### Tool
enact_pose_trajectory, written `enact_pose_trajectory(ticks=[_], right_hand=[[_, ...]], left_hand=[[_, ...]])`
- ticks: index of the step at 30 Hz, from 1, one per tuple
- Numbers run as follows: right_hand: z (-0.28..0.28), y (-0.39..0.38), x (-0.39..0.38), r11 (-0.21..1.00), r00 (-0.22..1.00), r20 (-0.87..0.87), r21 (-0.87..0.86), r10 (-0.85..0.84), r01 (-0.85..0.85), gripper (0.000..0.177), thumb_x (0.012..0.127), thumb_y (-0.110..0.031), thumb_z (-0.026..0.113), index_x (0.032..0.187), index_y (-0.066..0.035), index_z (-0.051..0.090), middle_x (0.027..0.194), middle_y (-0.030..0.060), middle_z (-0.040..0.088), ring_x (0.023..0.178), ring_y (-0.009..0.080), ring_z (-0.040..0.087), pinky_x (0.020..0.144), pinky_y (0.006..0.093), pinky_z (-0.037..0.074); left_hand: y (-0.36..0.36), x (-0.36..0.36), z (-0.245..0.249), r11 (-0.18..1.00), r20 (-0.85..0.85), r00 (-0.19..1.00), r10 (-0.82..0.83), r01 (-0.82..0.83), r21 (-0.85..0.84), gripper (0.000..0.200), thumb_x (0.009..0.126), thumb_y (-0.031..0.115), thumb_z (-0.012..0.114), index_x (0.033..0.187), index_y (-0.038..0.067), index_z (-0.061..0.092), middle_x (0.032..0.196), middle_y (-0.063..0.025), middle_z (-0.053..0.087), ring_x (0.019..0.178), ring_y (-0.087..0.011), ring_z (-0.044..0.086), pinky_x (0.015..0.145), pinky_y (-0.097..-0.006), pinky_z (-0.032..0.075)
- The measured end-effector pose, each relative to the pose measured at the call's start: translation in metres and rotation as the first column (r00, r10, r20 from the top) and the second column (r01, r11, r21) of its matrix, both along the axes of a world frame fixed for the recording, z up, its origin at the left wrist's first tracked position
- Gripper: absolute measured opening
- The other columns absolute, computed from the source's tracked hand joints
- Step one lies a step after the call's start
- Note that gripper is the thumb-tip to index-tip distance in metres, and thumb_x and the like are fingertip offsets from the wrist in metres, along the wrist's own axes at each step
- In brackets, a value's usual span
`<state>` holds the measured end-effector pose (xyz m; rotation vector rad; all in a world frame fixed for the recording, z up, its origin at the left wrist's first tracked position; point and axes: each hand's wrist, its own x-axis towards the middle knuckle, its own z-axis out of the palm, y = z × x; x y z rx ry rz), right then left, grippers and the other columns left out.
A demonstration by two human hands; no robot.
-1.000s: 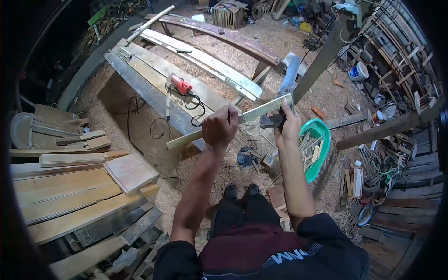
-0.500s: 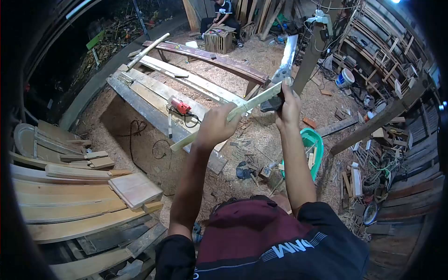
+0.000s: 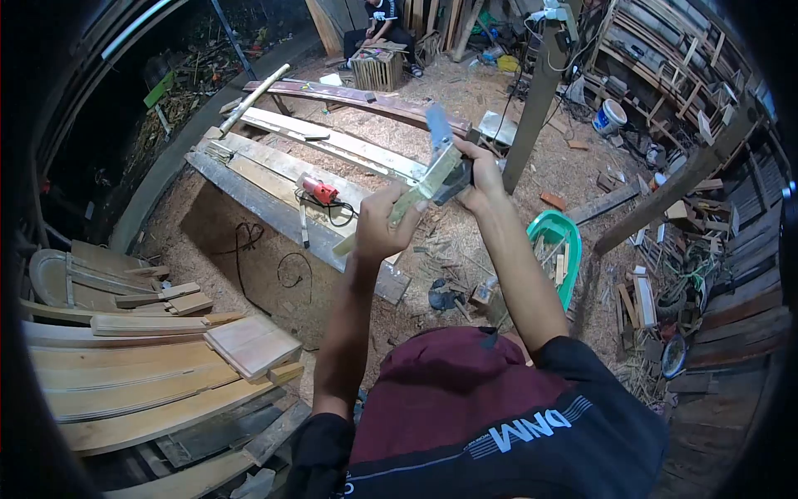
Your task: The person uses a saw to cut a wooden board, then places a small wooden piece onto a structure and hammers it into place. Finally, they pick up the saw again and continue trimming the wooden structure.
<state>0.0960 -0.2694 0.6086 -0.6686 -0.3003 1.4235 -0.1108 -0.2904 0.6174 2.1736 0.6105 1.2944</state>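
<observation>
In front of your chest, raised above the sawdust floor [image 3: 465, 249]: wooden strip [image 3: 413, 196], pale and narrow. Its long axis runs diagonally, with the near end low and to your left and the far end up, to your right and away from you.

Left hand [image 3: 378, 224]: clenched around the strip a little above its near end, knuckles toward the camera. A short stub sticks out below the fist.

Right hand [image 3: 480, 170]: closed around the dark handle of a blade [image 3: 436, 125]. The blade points up and slightly left and crosses the strip's far end. It is motion-blurred, so I cannot tell whether the edge is touching the wood.

Change over the last second: the strip lay flatter and showed more of its length, then tilted steeper. The blade stood high beside the post [image 3: 532, 100] half a second ago and is now lower, at the strip's far end. Your two hands are nearer each other.

Surroundings:
- Beyond the hands is a long plank surface [image 3: 249, 179] carrying a red power tool [image 3: 320, 191] with a dark cord.
- Low on your right, a green basin [image 3: 559, 233] holds offcuts.
- On your left is a stack of pale boards [image 3: 125, 382].
- At the back, another person [image 3: 382, 17] sits behind a slatted crate [image 3: 374, 71].
- A white bucket [image 3: 609, 116] stands beyond the post, on your right.
</observation>
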Motion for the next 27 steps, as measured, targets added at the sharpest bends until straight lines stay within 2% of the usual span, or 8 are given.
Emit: enact_pose_trajectory(ticks=[3, 6, 10, 13, 19, 22, 26, 27], right_hand=[[-0.003, 0.000, -0.015, 0.995, 0.997, -0.005, -0.054, 0.080, -0.080, 0.014, 0.094, -0.018, 0.062, 0.094, -0.005, 0.060, 0.076, 0.0065, 0.063, 0.066, 0.0192, 0.063, 0.063, 0.0349, 0.054], [0.000, -0.004, -0.018, 1.000, 0.999, 0.037, -0.028, -0.010, 0.011, 0.016, 0.094, -0.020, 0.064, 0.092, -0.005, 0.060, 0.073, 0.0056, 0.062, 0.060, 0.0193, 0.062, 0.059, 0.0338, 0.053], [0.000, 0.003, 0.000, 0.893, 0.805, 0.388, 0.222, -0.449, 0.391, 0.015, 0.093, -0.017, 0.069, 0.101, -0.005, 0.063, 0.083, 0.0035, 0.067, 0.063, 0.0125, 0.060, 0.058, 0.0272, 0.050], [0.016, -0.012, -0.005, 0.776, 0.525, 0.574, 0.516, -0.628, 0.363, 0.023, 0.095, -0.021, 0.071, 0.105, -0.003, 0.060, 0.084, -0.0005, 0.062, 0.071, 0.0062, 0.056, 0.064, 0.0232, 0.045], [0.019, -0.021, 0.012, 0.686, 0.257, 0.642, 0.618, -0.723, 0.386, 0.024, 0.094, -0.021, 0.072, 0.098, -0.004, 0.054, 0.078, -0.0023, 0.056, 0.070, 0.0046, 0.051, 0.062, 0.0230, 0.043], [0.029, -0.042, -0.004, 0.603, 0.282, 0.534, 0.692, -0.797, 0.397, 0.025, 0.093, -0.022, 0.073, 0.094, -0.005, 0.055, 0.075, -0.0026, 0.055, 0.068, 0.0042, 0.050, 0.061, 0.0232, 0.043], [0.043, -0.059, -0.014, 0.567, 0.224, 0.521, 0.749, -0.824, 0.343, 0.030, 0.089, -0.024, 0.077, 0.092, -0.004, 0.055, 0.077, -0.0014, 0.058, 0.069, 0.0071, 0.053, 0.060, 0.0272, 0.044], [0.040, -0.060, -0.006, 0.616, 0.160, 0.606, 0.694, -0.780, 0.373, 0.032, 0.087, -0.026, 0.079, 0.089, -0.004, 0.057, 0.073, 0.0011, 0.059, 0.066, 0.0087, 0.054, 0.059, 0.0288, 0.045]], left_hand=[[-0.002, 0.004, -0.001, 0.999, 0.112, 0.993, -0.038, 0.040, -0.015, 0.015, 0.092, 0.013, 0.064, 0.088, -0.001, 0.063, 0.064, -0.0033, 0.054, 0.062, -0.0072, 0.049, 0.056, -0.0269, 0.041], [0.003, 0.000, -0.003, 0.994, 0.132, 0.990, -0.054, 0.066, -0.084, 0.017, 0.093, 0.015, 0.064, 0.088, -0.001, 0.062, 0.063, -0.0024, 0.052, 0.063, -0.0061, 0.047, 0.056, -0.0268, 0.040], [0.012, -0.011, -0.003, 0.981, -0.141, 0.987, 0.077, -0.100, -0.167, 0.019, 0.094, 0.017, 0.064, 0.096, -0.002, 0.063, 0.071, -0.0138, 0.062, 0.068, -0.0171, 0.062, 0.061, -0.0332, 0.047], [0.012, -0.002, -0.014, 0.960, -0.244, 0.950, 0.193, -0.235, -0.155, 0.025, 0.094, 0.020, 0.064, 0.106, -0.002, 0.064, 0.089, -0.0269, 0.068, 0.087, -0.0396, 0.070, 0.071, -0.0428, 0.052], [-0.014, 0.019, -0.007, 0.941, -0.281, 0.935, 0.216, -0.276, -0.195, 0.026, 0.094, 0.022, 0.062, 0.107, -0.001, 0.064, 0.082, -0.0275, 0.066, 0.082, -0.0433, 0.068, 0.071, -0.0470, 0.052], [-0.005, 0.026, -0.015, 0.854, -0.580, 0.726, 0.369, -0.512, -0.097, 0.026, 0.094, 0.025, 0.061, 0.103, 0.000, 0.064, 0.081, -0.0279, 0.066, 0.082, -0.0455, 0.067, 0.070, -0.0512, 0.051], [0.024, 0.008, -0.052, 0.898, -0.303, 0.869, 0.391, -0.433, -0.082, 0.032, 0.096, 0.029, 0.059, 0.101, -0.002, 0.061, 0.081, -0.0279, 0.065, 0.078, -0.0456, 0.066, 0.068, -0.0517, 0.050], [0.019, 0.004, -0.046, 0.914, -0.261, 0.900, 0.350, -0.389, -0.115, 0.030, 0.100, 0.025, 0.055, 0.107, -0.003, 0.062, 0.076, -0.0183, 0.065, 0.070, -0.0339, 0.064, 0.066, -0.0419, 0.051]])
